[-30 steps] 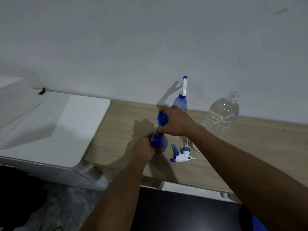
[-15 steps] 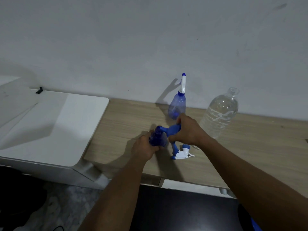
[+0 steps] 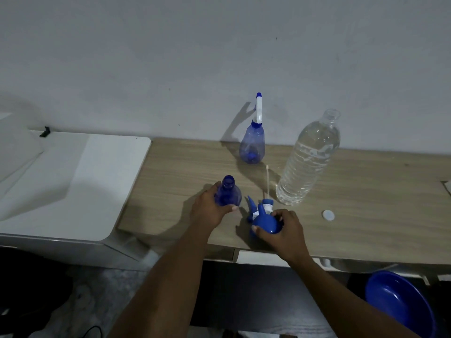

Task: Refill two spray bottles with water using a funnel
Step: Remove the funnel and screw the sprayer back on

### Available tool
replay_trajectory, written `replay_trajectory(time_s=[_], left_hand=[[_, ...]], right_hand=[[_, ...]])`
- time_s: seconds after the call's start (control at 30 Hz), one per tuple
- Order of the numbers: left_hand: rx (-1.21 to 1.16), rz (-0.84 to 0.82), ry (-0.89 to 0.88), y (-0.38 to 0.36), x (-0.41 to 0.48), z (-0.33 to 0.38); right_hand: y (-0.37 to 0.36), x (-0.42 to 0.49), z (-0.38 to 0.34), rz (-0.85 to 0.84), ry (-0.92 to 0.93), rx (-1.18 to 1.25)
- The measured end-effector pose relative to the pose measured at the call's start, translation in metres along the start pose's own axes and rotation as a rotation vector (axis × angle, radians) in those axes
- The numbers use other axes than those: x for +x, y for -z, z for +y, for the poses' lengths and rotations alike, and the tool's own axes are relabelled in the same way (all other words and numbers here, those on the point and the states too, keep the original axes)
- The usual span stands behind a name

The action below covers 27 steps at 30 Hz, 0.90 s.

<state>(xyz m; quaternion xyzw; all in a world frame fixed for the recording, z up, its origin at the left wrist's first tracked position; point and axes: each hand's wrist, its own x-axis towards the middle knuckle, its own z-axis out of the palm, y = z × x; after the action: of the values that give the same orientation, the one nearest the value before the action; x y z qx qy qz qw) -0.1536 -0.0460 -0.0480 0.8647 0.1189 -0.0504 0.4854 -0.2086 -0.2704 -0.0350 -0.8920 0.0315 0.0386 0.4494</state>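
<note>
Right hand [image 3: 284, 232] has its fingers curled round the wide end of the blue funnel [image 3: 264, 225]. A second ago the funnel sat in the neck of the dark blue spray bottle [image 3: 228, 195]. Now it is off the bottle and down near the front edge of the worktop [image 3: 366, 191], just beside the loose sprayer head [image 3: 264, 208], whose thin tube points away toward the wall. I cannot tell whether the funnel touches the wood yet.

Left hand [image 3: 210, 211] has not let go: it grips the lower body of the open spray bottle and keeps it upright, its mouth now bare. The plastic is too dark to show a water level.

The second spray bottle [image 3: 252, 145] stands farther back by the wall with its sprayer screwed on. The big water bottle [image 3: 310, 159] stands uncapped to its right, with its white cap [image 3: 328, 215] lying apart on the wood.

Pulling the funnel out suggests that filling this bottle is over. The likely next step is to screw the sprayer head back on, and then the bottle at the back needs the same treatment.
</note>
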Motion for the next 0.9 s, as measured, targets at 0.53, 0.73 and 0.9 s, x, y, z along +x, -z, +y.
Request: replay_trajectory(time_s=[0.53,0.73,0.9], left_hand=[[0.053,-0.01,0.003,0.001,-0.001,0.001],[0.134,-0.008,0.0,0.005,-0.001,0.004],[0.115,-0.003,-0.02,0.009,-0.003,0.003]], right_hand=[[0.0,0.008,0.021,0.096,0.171,-0.318],[-0.008,0.041,-0.028,-0.09,0.219,-0.666],[-0.019,0.077,-0.044,-0.311,0.036,-0.857]])
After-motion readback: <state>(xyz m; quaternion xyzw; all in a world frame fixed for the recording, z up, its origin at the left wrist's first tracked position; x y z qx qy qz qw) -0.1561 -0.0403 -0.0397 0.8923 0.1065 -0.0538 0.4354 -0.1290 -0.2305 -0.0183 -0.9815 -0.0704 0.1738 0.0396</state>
